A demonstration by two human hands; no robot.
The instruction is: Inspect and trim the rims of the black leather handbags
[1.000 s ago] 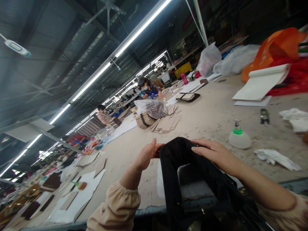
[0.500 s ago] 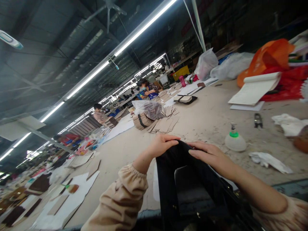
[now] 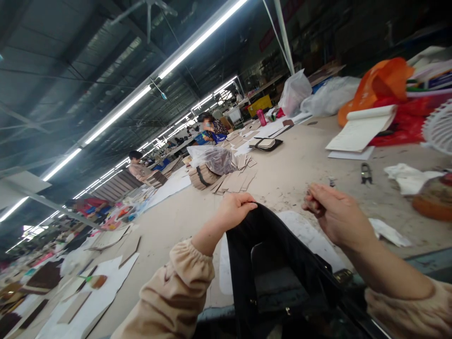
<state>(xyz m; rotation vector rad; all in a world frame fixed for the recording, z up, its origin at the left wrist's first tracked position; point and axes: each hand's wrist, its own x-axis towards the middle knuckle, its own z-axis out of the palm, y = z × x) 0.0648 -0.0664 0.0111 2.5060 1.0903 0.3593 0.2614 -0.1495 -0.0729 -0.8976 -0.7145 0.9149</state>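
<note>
Pinching the black bag (image 3: 300,249) at five o'clock, the left hand (image 3: 235,209) apparently steadies it, and two-handed work would need the right hand (image 3: 341,214), curled closed at four o'clock, to reach over.

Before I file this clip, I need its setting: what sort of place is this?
Probably a factory workshop: long tube lights run overhead, flat brown pieces lie loose on a broad worktable, and a person in a patterned top is farther off.
</note>
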